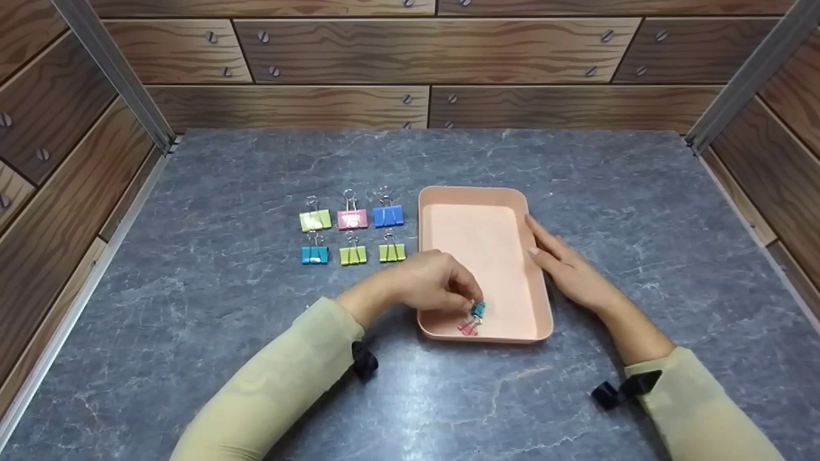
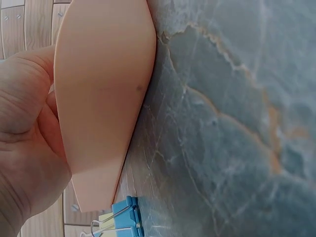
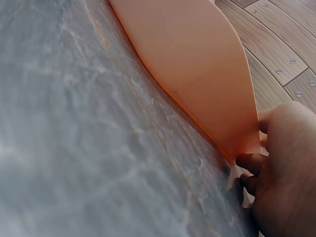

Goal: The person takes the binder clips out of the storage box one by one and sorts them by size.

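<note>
My left hand [image 1: 435, 282] reaches over the near side of a peach-coloured tray [image 1: 442, 196], pinching a small teal binder clip [image 1: 478, 310] between thumb and fingertips. Right below it lies a small pink binder clip [image 1: 468, 328] on the tray floor, by the near wall. Along the tray's right side, my right hand [image 1: 573, 275] rests with extended fingers against the outer wall. In the left wrist view, the tray wall [image 2: 103, 98] hides the fingertips and what they hold. The right wrist view shows my right hand [image 3: 286, 163] at the outside of the tray.
Left of the tray, larger binder clips stand in two rows: yellow-green [image 1: 314, 220], pink [image 1: 352, 219] and blue [image 1: 388, 216] behind, a teal one [image 1: 314, 255] and two lime ones in front. Wood-patterned panels [image 1: 435, 51] border the marbled grey tabletop [image 1: 224, 307].
</note>
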A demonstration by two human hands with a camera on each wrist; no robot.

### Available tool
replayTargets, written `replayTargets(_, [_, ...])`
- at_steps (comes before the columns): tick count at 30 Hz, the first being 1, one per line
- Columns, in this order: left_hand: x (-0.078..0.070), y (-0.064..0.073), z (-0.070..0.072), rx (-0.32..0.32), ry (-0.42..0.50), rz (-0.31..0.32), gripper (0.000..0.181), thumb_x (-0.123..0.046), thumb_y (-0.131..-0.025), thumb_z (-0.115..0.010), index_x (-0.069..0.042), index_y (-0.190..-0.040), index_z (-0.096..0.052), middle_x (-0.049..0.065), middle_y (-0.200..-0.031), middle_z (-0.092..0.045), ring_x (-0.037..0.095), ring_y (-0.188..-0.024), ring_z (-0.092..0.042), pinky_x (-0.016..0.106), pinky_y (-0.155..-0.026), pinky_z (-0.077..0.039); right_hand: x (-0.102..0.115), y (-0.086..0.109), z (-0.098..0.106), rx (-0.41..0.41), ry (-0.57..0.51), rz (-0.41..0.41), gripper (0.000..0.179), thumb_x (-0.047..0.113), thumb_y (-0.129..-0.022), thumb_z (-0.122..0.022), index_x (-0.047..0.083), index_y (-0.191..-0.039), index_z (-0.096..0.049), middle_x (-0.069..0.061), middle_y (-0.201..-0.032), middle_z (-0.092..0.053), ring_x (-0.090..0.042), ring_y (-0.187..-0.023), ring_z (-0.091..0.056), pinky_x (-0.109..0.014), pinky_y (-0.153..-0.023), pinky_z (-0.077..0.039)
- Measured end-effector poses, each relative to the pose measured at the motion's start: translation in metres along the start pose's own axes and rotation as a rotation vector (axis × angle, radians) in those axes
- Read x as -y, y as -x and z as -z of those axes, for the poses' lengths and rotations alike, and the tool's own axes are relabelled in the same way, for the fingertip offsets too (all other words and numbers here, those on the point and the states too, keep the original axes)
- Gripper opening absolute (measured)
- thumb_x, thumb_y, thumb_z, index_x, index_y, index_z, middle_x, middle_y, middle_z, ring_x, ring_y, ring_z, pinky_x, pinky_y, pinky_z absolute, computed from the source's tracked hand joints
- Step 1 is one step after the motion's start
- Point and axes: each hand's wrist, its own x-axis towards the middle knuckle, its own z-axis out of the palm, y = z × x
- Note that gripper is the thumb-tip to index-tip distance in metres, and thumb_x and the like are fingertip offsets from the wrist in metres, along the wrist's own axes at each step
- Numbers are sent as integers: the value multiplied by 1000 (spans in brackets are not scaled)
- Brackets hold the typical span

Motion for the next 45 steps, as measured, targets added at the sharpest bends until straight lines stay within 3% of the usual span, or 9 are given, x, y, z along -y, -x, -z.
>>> replayTargets(8, [-3,-1,0,10,-74,10,15,-20,-97,-80,-19,-111,-85,-11,-100,-80,-1,-81,-61,22,-78,-46,-1,-1,0,2,-29,18,60,30,-115,-45,25,-171,-22,-8,-176,-17,-31,-161,-9,-57,-128,-9])
replayTargets(19, [-4,-1,-1,-4,-95,35,14,-20,-97,-79,-19,-109,-85,-12,-97,-80,0,-79,-61,22,-77,-47,-4,-2,1,2,-6,21,61,31,-115,-46,24,-171,-22,-9,-176,-16,-33,-161,-8,-59,-128,-8])
replayTargets(27, [-4,-1,-2,-27,-61,54,13,-18,-97,-80,-18,-108,-85,-12,-94,-79,-1,-81,-64,22,-79,-50,-4,-2,0,4,-17,22,61,33,-115,-46,25,-171,-21,-8,-176,-15,-33,-161,-7,-59,-128,-7])
replayTargets(39, [-1,-1,-4,-119,63,4,12,-5,-97,-75,-8,-102,-85,-1,-91,-80,-2,-76,-59,18,-74,-51,-4,-1,-1,8,-18,35,62,31,-115,-45,23,-171,-20,-9,-176,-17,-33,-161,-8,-59,-127,-8])
replayTargets(45, [-2,1,-1,-174,120,18,17,-1,-97,-74,-7,-109,-83,2,-97,-79,2,-82,-63,21,-80,-54,-2,-2,-2,1,-30,39,61,29,-115,-47,23,-171,-22,-13,-175,-17,-36,-161,-10,-60,-127,-9])
